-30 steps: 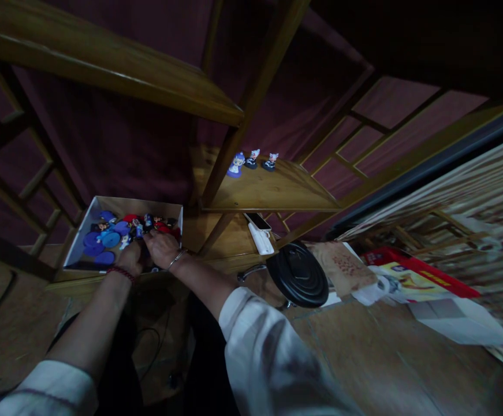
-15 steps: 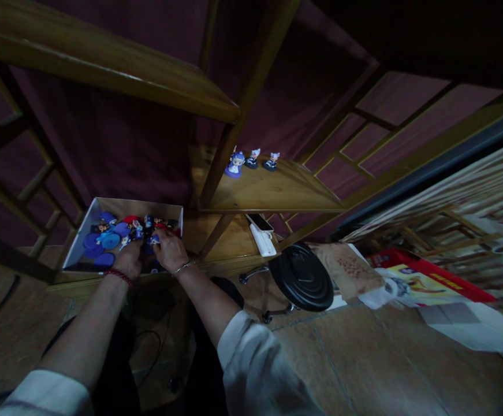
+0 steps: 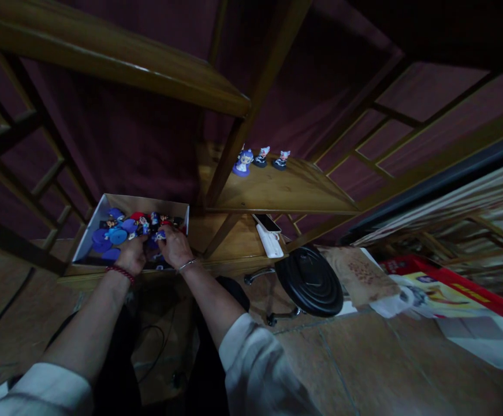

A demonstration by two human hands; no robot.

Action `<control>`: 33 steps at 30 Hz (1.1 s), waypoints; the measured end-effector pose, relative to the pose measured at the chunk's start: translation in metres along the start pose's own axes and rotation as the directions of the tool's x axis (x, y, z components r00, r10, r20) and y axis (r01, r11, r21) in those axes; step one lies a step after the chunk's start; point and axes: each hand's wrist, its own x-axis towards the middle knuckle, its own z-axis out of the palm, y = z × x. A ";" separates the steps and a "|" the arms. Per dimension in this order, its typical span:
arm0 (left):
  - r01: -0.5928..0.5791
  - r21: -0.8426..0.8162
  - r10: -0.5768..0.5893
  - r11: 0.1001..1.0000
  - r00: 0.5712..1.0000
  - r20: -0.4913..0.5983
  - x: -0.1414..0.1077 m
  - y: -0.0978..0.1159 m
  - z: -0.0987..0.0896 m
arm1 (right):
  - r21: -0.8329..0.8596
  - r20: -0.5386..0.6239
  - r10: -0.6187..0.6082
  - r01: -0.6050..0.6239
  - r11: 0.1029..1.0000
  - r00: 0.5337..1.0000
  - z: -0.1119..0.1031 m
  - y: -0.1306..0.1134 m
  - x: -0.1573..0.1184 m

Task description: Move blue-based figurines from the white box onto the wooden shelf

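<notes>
A white open box (image 3: 87,231) on the lower shelf holds several small figurines, many with round purple or blue bases (image 3: 117,235). Over the box's front edge reaches my left hand (image 3: 131,255), its fingers bent down among the figurines; their tips are hidden. Just right of it, my right hand (image 3: 174,247) has its fingers closed at a small purple-haired figurine (image 3: 160,236) inside the box. The two hands are close together. On the higher wooden shelf stand a purple figurine (image 3: 243,162) and two white-and-black figurines (image 3: 262,156).
A phone (image 3: 268,223) and a white object (image 3: 270,241) lie on the lower shelf (image 3: 229,237). A black round stool (image 3: 309,281) stands at its front right. Farther right are a brown bag (image 3: 361,274) and a red-and-yellow package (image 3: 446,289). Wooden posts frame the shelves.
The whole view has shifted, so the box and shelves appear slightly farther right. Both hands remain in the box, with little change in their pose.
</notes>
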 end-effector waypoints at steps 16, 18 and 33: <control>0.068 -0.079 -0.055 0.995 0.986 0.159 -0.003 0.003 -0.002 | 0.110 -0.029 0.115 -0.111 0.988 0.993 -0.008 0.008 0.005; 0.068 -0.080 -0.054 0.994 0.986 0.159 -0.003 0.003 -0.002 | 0.121 -0.039 0.136 -0.131 0.984 0.990 -0.008 0.008 0.005; 0.045 -0.123 -0.027 0.991 0.989 0.148 -0.007 0.003 -0.001 | 0.278 -0.018 0.191 -0.178 0.944 0.981 -0.008 0.015 0.008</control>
